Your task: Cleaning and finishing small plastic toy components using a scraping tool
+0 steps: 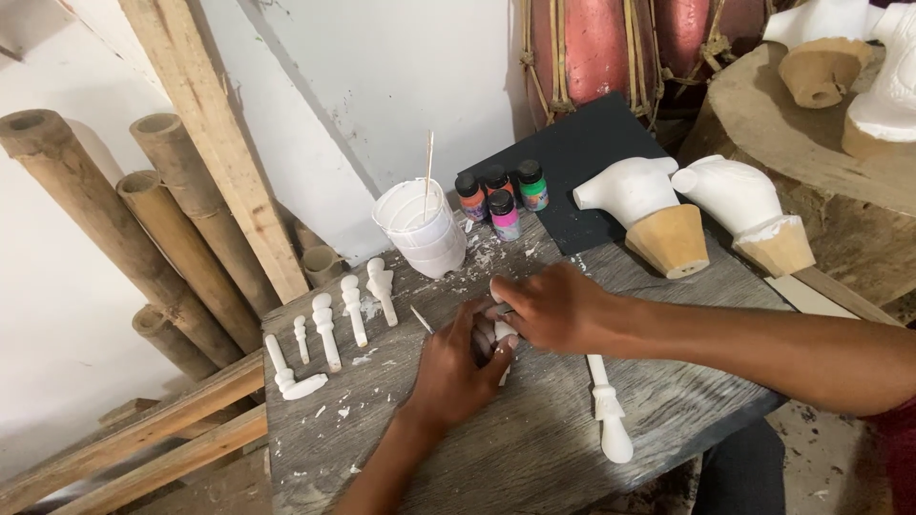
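Left hand: nearest to me, my left hand (456,370) rests on the grey wooden table (534,448), fingers curled around a small white carved piece (503,334).
Right hand: my right hand (553,305) comes in from the right, fingers bent and pressed together over the top of that same piece.
Piece versus fingers: the white carved piece sits between both hands at the table's middle; only a small white part shows between the left fingertips and the right knuckles, the rest is hidden.
Loose spindle: a long white turned spindle (607,410) lies on the table just right of the left hand, under my right forearm.
Row at left: several white turned pegs (329,329) lie side by side near the table's left edge, well apart from the hands.
Cup: a stack of white plastic cups (423,229) with a thin stick in it stands behind the hands.
Paints: four small paint bottles (501,198) with coloured contents stand just right of the cups.
Figures: two white carved forms on tan cone bases (668,215) stand at the far right of the table.
Background: bamboo poles (114,219) lean against the wall at left.
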